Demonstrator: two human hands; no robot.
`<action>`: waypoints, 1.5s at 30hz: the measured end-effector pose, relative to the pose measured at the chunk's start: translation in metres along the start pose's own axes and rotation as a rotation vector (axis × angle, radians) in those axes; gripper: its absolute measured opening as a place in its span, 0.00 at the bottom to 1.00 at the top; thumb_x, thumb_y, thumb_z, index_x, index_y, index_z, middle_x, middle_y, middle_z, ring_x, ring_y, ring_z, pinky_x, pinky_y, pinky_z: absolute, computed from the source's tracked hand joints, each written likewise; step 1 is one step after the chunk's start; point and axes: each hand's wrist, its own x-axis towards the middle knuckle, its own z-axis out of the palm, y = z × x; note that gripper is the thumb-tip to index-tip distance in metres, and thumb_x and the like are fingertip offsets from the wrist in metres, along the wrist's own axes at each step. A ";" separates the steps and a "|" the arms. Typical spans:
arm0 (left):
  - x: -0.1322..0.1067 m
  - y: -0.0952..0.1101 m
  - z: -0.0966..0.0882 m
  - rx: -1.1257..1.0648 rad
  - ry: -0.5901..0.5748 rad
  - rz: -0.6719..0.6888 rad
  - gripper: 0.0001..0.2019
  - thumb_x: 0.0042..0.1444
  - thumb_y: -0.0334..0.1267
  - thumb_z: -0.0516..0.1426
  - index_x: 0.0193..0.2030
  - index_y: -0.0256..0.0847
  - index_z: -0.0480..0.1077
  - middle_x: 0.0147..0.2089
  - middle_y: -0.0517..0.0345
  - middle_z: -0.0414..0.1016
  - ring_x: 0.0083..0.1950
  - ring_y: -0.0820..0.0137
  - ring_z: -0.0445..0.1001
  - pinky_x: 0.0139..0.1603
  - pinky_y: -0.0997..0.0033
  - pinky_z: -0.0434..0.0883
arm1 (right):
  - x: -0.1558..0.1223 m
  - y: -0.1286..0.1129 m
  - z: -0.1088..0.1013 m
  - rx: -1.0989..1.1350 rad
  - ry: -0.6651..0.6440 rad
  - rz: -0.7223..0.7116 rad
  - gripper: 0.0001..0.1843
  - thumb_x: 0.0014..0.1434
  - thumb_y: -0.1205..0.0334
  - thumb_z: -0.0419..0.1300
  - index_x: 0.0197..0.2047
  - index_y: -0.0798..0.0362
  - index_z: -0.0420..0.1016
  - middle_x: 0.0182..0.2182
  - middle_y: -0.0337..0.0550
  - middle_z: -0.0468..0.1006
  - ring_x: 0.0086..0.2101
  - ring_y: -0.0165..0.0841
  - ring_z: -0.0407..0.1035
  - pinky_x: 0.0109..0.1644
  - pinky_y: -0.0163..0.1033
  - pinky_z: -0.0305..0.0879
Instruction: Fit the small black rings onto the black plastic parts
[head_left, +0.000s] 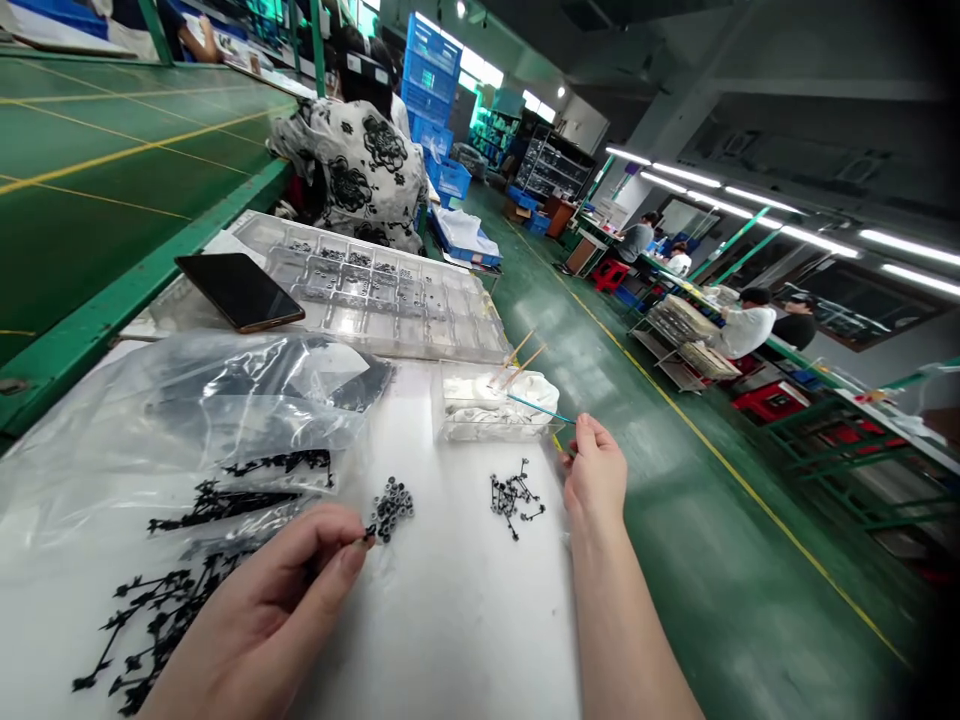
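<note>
Way over on the left there's a long green workbench (97, 170), with a person in a black and white floral top (360, 170) sitting past its edge. Closer in, a clear plastic bag (217, 420) lies on a white sheet (450, 620), with black moulded runners (161, 625) lying on and beside it. A phone (238, 290) sits face up just beside a clear compartment tray (375, 295), which has small dark parts in lots of its cells.

The left hand (255, 610) is pinching a tiny black piece (368, 536) between thumb and finger, right at the edge of a little pile of small black rings (390, 508). The hands are well apart. Next along is a small loose heap of black runner bits (514, 498), then a clear plastic box (499, 405) of white cloth with wooden sticks (517, 360) poking out. A thin teal stick (540, 408) runs from that box to the right hand (596, 475), but I can't tell if it's actually gripped. Further right, blue crates (431, 100) and other workers (746, 330) line the green floor (675, 500)
</note>
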 end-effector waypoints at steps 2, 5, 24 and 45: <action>0.000 0.004 -0.002 -0.010 -0.026 -0.013 0.12 0.64 0.53 0.65 0.41 0.49 0.81 0.41 0.57 0.81 0.39 0.64 0.78 0.37 0.75 0.75 | -0.009 -0.010 -0.001 -0.042 0.046 -0.081 0.30 0.54 0.41 0.75 0.49 0.55 0.79 0.39 0.42 0.78 0.33 0.31 0.67 0.34 0.36 0.67; -0.001 0.010 -0.003 -0.031 -0.001 -0.079 0.12 0.67 0.54 0.63 0.43 0.50 0.80 0.40 0.60 0.79 0.37 0.67 0.76 0.37 0.76 0.74 | -0.039 -0.031 0.002 -0.100 -0.063 -0.239 0.20 0.60 0.49 0.73 0.51 0.50 0.80 0.42 0.42 0.79 0.38 0.33 0.70 0.43 0.39 0.70; 0.002 0.007 -0.007 0.017 -0.189 -0.053 0.15 0.74 0.54 0.57 0.45 0.48 0.78 0.43 0.56 0.80 0.44 0.62 0.77 0.38 0.73 0.74 | -0.130 -0.041 0.042 -0.818 -1.248 -0.612 0.02 0.66 0.63 0.67 0.39 0.50 0.80 0.39 0.45 0.82 0.41 0.40 0.77 0.44 0.44 0.71; -0.004 0.017 0.006 0.098 -0.302 0.121 0.13 0.76 0.40 0.51 0.40 0.48 0.73 0.37 0.64 0.74 0.38 0.69 0.73 0.38 0.68 0.66 | -0.129 -0.067 0.019 0.153 -1.227 -0.152 0.12 0.63 0.67 0.75 0.47 0.40 0.89 0.39 0.37 0.82 0.38 0.29 0.76 0.44 0.35 0.73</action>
